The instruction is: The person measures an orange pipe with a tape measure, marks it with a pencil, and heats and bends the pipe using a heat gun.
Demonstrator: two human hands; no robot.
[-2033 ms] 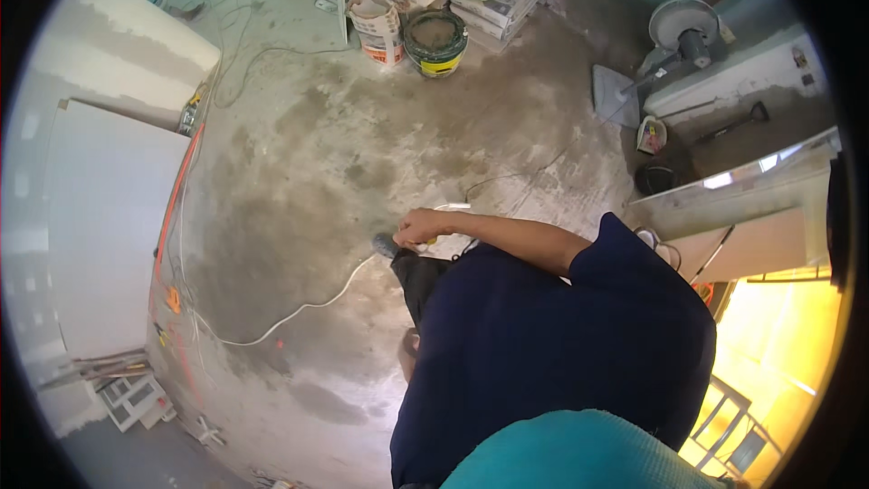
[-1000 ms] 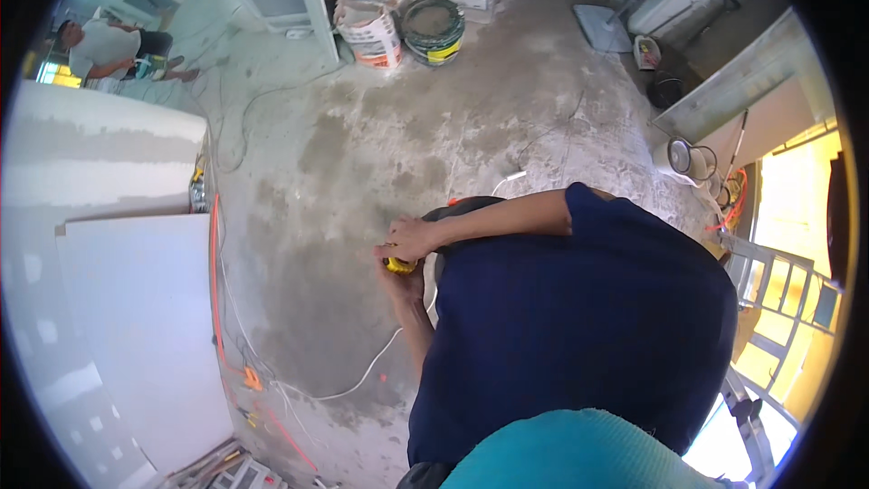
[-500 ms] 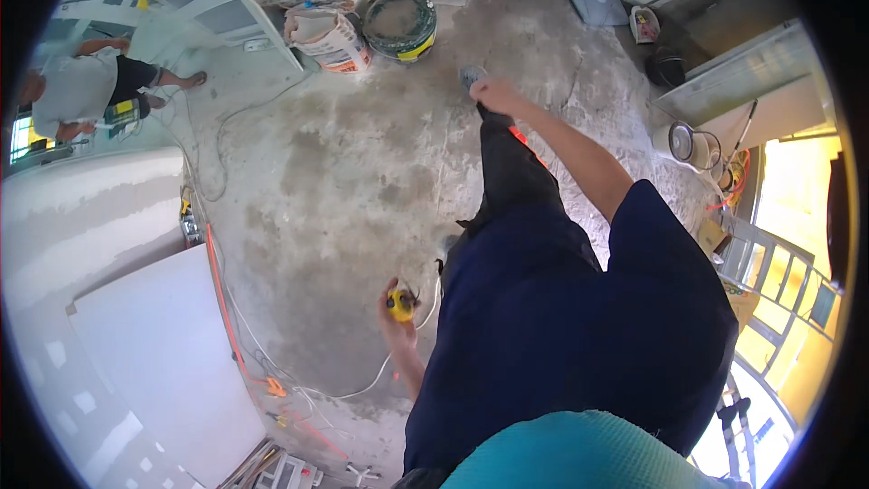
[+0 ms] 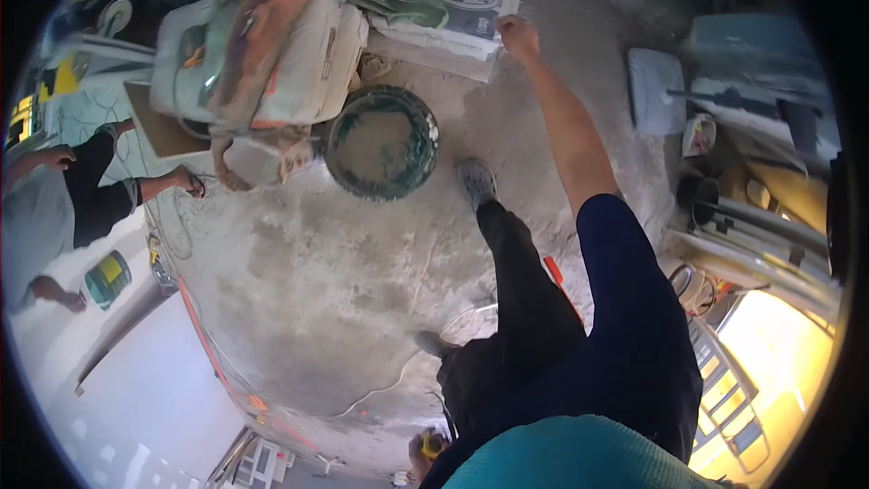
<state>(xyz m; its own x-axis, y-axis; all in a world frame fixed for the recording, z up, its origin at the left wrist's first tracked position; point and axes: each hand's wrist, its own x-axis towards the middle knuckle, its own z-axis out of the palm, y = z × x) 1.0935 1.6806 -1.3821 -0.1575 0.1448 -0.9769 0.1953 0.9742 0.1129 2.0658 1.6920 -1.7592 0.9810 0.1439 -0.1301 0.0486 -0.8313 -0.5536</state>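
My left hand (image 4: 419,458), at the lower edge beside my body, is closed round a yellow and black tape measure (image 4: 435,443). Part of that hand is cut off by my shirt. Ahead, my right arm stretches out; my right hand (image 4: 519,37) has its fingers curled, with nothing visible in them. It appears over the edge of the stacked paper sacks (image 4: 425,43), and I cannot tell whether it touches them. Left of my forward foot stands a round dark green tub (image 4: 383,142) with grey-brown material inside.
Full white sacks (image 4: 308,63) with a stained board (image 4: 272,32) on top stand far left. Another person (image 4: 54,190) is at the left, near a green bucket (image 4: 109,279). A white cable (image 4: 380,389) crosses the concrete floor. Panels and a ladder (image 4: 724,380) line the right.
I have stepped forward, so the tub and sacks are closer. My right hand has swung up toward the sacks; my left, with the tape measure, has dropped back. The other person's arm now reaches near a bucket.
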